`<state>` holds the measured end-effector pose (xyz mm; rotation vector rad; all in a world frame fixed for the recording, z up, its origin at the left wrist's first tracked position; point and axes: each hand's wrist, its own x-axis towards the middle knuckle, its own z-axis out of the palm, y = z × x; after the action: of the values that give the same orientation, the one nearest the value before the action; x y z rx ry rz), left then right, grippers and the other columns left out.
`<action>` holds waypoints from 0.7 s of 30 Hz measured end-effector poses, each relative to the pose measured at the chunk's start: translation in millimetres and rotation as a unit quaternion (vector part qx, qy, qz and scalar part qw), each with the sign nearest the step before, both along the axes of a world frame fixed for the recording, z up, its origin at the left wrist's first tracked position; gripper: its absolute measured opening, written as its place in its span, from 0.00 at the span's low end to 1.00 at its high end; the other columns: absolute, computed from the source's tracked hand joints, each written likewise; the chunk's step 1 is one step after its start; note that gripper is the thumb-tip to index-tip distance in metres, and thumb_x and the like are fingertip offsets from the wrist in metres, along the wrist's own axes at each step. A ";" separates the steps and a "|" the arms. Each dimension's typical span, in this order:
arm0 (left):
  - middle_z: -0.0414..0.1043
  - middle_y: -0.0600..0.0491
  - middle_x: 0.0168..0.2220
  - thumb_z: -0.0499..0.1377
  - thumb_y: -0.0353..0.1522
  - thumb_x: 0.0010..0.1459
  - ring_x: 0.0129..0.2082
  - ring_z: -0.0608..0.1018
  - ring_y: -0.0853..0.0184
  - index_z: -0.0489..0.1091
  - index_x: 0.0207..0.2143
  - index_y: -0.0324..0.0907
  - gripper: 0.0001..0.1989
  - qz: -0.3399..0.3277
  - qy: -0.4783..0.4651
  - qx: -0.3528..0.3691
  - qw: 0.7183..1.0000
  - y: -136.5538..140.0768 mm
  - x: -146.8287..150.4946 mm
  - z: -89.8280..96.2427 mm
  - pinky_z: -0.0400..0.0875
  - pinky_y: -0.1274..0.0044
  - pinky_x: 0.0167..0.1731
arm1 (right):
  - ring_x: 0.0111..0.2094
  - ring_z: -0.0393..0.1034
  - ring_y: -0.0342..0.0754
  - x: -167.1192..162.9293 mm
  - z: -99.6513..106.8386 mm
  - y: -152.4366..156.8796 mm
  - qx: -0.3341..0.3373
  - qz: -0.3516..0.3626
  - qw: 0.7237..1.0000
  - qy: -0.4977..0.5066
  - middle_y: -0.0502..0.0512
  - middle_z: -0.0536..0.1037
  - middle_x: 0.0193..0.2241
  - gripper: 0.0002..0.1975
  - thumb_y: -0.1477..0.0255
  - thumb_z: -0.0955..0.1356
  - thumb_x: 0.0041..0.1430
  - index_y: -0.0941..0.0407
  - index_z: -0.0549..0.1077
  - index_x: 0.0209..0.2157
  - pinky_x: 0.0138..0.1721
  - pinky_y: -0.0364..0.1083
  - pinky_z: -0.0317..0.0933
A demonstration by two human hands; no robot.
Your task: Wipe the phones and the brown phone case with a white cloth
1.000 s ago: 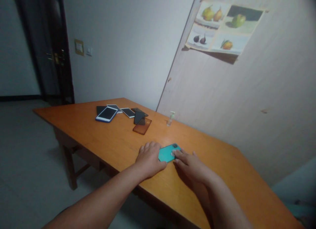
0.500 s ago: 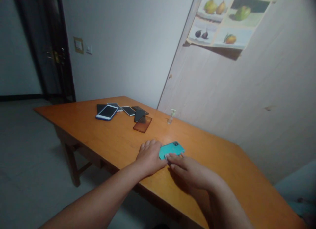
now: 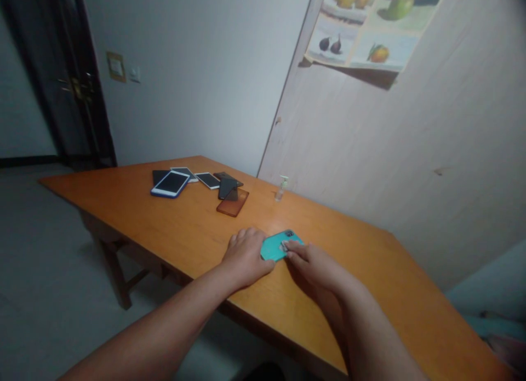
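A teal phone (image 3: 271, 248) lies back up on the table, its dark camera block at the far right corner. My left hand (image 3: 245, 258) grips its left end, thumb along the near side and fingers over the far side. With closed fingertips, my right hand (image 3: 316, 265) presses a small whitish piece (image 3: 283, 246), perhaps a cloth, on the middle of the phone's back. Whether the teal surface is a case or the phone's own back, I cannot tell.
On the wooden table (image 3: 197, 227), a blue-edged phone (image 3: 171, 184), a white phone (image 3: 207, 180), a black phone (image 3: 227, 188) and a translucent brown phone case (image 3: 233, 203) lie at the far left. A small clear pump bottle (image 3: 280, 190) stands near the wall.
My right hand has moved with the whitish piece from the phone's near edge up onto the middle of its back. My left hand keeps its grip. The view has shifted slightly.
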<state>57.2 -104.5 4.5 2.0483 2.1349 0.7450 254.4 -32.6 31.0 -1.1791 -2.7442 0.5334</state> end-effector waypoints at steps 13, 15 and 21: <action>0.70 0.48 0.45 0.62 0.42 0.50 0.48 0.71 0.53 0.68 0.43 0.46 0.18 -0.006 0.000 0.000 1.000 1.3 0.5 -0.3 0.66 0.65 0.46 | 0.68 0.49 0.59 -2.6 -18.7 21.2 0.042 -0.074 0.996 -0.010 0.56 0.60 0.66 0.25 0.63 0.57 0.70 0.52 0.62 0.65 0.66 0.70 0.34; 0.70 0.48 0.45 0.62 0.42 0.50 0.48 0.71 0.53 0.68 0.43 0.46 0.19 -0.009 0.001 0.010 1.000 2.0 0.2 -2.4 0.66 0.65 0.46 | 0.69 0.45 0.60 -1.4 -22.1 24.6 0.048 -0.094 0.994 -0.021 0.57 0.57 0.67 0.26 0.62 0.57 0.70 0.53 0.60 0.66 0.65 0.73 0.33; 0.70 0.49 0.45 0.61 0.41 0.51 0.48 0.71 0.54 0.68 0.44 0.47 0.17 -0.013 -0.006 0.008 1.000 2.2 -0.2 -4.0 0.65 0.66 0.46 | 0.70 0.42 0.58 -9.1 -23.7 21.2 0.033 0.005 0.999 -0.003 0.50 0.60 0.67 0.24 0.58 0.55 0.71 0.46 0.63 0.64 0.65 0.71 0.31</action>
<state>56.9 -102.3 0.5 2.0704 2.0981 0.7706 245.2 -11.4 7.3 -1.1561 -2.7513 0.4383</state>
